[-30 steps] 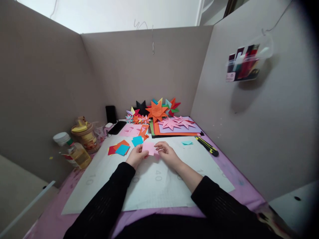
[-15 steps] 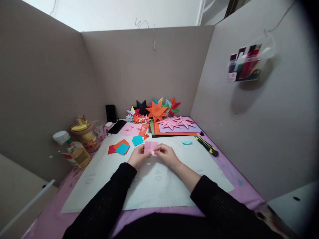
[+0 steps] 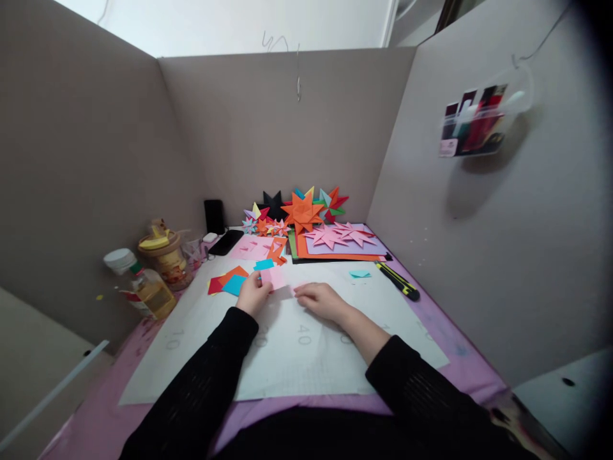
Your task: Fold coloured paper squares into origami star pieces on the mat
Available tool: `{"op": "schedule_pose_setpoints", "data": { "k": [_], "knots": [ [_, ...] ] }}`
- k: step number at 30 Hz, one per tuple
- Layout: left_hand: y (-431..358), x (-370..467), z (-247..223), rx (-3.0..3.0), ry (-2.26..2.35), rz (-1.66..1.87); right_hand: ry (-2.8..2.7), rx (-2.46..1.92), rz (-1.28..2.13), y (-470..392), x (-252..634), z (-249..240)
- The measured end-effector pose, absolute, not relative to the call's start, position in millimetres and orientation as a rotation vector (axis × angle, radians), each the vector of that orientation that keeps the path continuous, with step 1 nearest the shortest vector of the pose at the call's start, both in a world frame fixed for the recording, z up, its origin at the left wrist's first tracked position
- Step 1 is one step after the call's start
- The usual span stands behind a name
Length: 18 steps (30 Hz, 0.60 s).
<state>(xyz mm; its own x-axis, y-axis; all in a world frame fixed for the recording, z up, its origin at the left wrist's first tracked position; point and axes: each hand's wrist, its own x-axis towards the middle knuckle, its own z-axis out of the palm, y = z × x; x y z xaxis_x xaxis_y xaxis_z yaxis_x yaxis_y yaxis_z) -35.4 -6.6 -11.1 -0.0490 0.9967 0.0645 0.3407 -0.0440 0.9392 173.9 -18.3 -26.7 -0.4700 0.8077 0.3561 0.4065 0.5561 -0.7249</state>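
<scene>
A small square of pink paper (image 3: 274, 278) is pinched by its left side in my left hand (image 3: 253, 294), tilted a little above the white sheet. My right hand (image 3: 320, 300) is at the paper's lower right, thumb and fingers pressed together. Whether these fingertips hold the paper's edge or a small pink bit is too blurred to tell. Just behind the left hand lie blue paper squares (image 3: 263, 264). To its left is a fanned stack of red, orange and blue squares (image 3: 234, 283). A folded light-turquoise paper piece (image 3: 360, 274) rests to the right.
Folded paper stars (image 3: 302, 211) stand along the back. Pink stars (image 3: 327, 236) lie on coloured sheets. A yellow-black utility knife (image 3: 398, 280) is at right. On the left are a glue bottle (image 3: 156, 294), a tub (image 3: 165, 255) and a black phone (image 3: 227, 243).
My left hand has moved left with the pink paper, now partly covering the blue squares. The right hand stays nearly in place, so the hands are farther apart.
</scene>
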Motion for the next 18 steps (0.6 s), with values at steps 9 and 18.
{"op": "schedule_pose_setpoints", "data": {
  "k": [9,18],
  "knots": [
    [-13,-35,-16,1.604,1.494,0.966,-2.420,-1.219,0.614,-17,186,-32],
    [-18,-27,-17,1.681,1.368,0.808,-2.327,-0.817,0.281,-12,164,-36]
  ]
}}
